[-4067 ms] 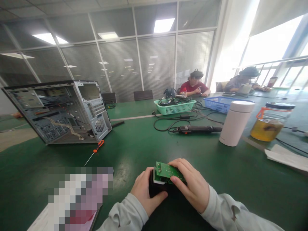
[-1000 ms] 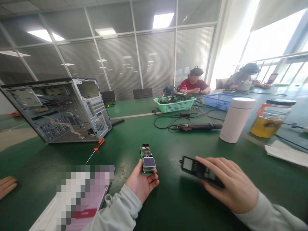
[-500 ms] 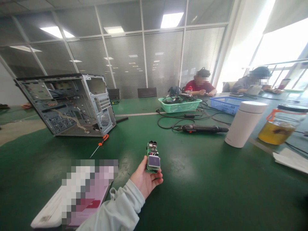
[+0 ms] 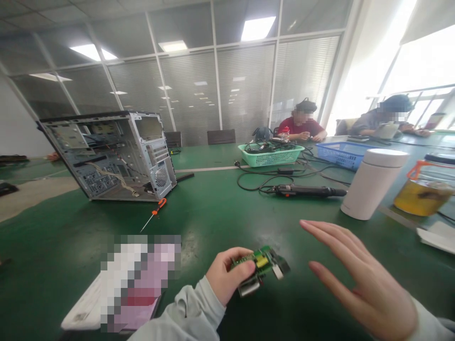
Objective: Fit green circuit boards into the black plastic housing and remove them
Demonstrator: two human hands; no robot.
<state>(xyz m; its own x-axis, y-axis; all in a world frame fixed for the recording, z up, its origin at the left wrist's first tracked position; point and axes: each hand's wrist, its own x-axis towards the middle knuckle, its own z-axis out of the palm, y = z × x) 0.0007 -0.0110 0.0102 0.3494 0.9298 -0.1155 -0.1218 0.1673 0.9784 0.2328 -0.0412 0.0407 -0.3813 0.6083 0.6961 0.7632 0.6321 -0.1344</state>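
Compared with the earlier frame, the circuit board (image 4: pixel 267 261) has been turned sideways in the left hand (image 4: pixel 226 274), and the right hand (image 4: pixel 366 279) has entered the view. At far left, a metal computer case (image 4: pixel 137 147) stands on the green table (image 4: pixel 209 213), wires (image 4: pixel 115 175) visible inside. Nearer, a white flat item (image 4: pixel 83 303) and a pink flat item (image 4: pixel 165 265) lie side by side, partly blurred. An orange screwdriver (image 4: pixel 155 212) lies just beside the case's lower corner. Center: the left hand grasps the circuit board above the table, thumb pressed on its upper face. Beyond it, a green basket (image 4: pixel 273 158) holds dark cables (image 4: pixel 261 146); a black power tool (image 4: pixel 307 191) lies in front of the basket. Right: the right hand is released, thumb and fingers spread, near the board but apart from it. Beyond that hand stands a pale flask (image 4: pixel 373 184).
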